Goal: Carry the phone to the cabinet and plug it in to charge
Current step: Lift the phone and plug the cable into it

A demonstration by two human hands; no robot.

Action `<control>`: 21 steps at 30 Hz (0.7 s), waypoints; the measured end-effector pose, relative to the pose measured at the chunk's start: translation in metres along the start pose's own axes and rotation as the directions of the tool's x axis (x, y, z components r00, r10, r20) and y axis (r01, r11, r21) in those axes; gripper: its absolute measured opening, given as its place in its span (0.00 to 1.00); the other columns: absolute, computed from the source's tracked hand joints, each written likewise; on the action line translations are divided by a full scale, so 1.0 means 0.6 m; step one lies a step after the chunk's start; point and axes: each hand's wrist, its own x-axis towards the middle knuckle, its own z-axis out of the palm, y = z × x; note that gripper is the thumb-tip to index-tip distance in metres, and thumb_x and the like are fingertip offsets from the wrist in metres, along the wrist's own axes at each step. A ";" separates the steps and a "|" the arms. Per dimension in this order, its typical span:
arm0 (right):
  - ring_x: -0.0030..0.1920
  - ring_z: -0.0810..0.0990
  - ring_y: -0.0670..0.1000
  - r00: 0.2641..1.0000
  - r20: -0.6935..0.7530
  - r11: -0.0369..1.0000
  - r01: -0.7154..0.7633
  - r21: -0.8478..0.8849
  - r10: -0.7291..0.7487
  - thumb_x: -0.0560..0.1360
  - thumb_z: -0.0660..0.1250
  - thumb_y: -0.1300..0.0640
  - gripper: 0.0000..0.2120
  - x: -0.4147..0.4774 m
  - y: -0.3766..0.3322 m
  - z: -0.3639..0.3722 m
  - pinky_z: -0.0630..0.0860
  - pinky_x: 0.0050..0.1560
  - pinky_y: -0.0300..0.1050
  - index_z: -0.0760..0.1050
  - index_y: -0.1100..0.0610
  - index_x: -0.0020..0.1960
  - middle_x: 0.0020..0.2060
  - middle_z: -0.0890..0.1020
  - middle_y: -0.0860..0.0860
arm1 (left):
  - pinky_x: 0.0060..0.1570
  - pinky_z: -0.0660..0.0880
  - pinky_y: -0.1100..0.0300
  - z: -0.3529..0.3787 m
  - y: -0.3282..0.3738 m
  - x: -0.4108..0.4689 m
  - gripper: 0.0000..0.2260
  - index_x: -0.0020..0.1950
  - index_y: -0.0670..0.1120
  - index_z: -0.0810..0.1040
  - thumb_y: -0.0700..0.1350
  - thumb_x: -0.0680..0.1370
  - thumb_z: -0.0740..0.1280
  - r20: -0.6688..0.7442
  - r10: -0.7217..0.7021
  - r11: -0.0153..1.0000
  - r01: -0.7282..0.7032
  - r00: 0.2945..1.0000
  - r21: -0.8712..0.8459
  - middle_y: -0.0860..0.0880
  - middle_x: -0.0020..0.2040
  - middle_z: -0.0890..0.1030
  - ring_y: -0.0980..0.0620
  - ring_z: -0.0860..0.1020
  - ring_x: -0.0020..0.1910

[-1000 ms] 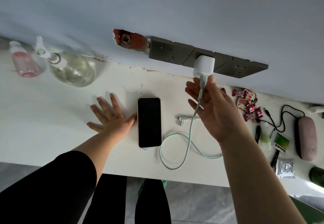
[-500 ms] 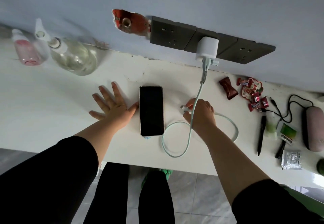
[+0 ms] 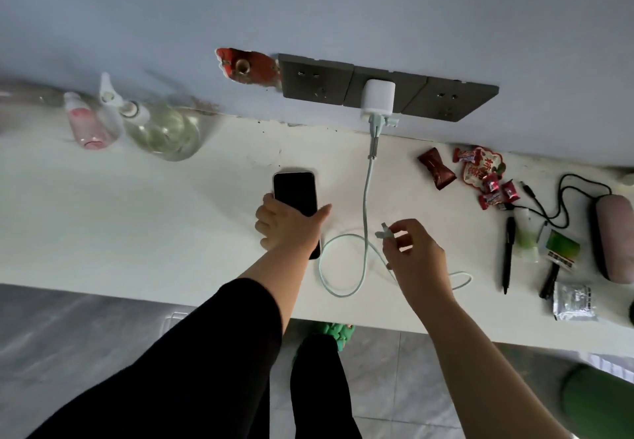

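A black-screened phone (image 3: 295,193) lies face up on the white cabinet top (image 3: 137,232). My left hand (image 3: 288,229) grips its lower half, thumb on the right edge, fingers on the left. A white charger block (image 3: 377,98) sits in the grey wall socket strip (image 3: 446,98). Its pale green cable (image 3: 365,205) runs down and loops on the top. My right hand (image 3: 411,253) pinches the cable's free plug end (image 3: 384,232), lifted just right of the phone.
A pink bottle (image 3: 85,123) and a clear spray bottle (image 3: 157,129) stand at the back left. Candy wrappers (image 3: 480,174), a black pen (image 3: 507,253), a pink case (image 3: 614,236) with black cord and a foil packet (image 3: 573,301) crowd the right side.
My left hand moved from flat beside the phone to gripping it. My right hand left the charger block, picked the cable's plug end off the top and raised it.
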 end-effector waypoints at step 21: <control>0.28 0.80 0.43 0.979 0.186 0.906 -0.008 0.424 -0.079 0.72 0.73 0.51 0.03 -0.218 -0.190 -0.112 0.74 0.27 0.35 0.84 0.49 0.40 0.35 0.87 0.47 | 0.32 0.72 0.60 -0.277 0.048 -0.141 0.40 0.63 0.45 0.66 0.60 0.58 0.75 0.336 -0.018 0.619 0.274 0.942 -0.736 0.46 0.51 0.79 0.47 0.79 0.46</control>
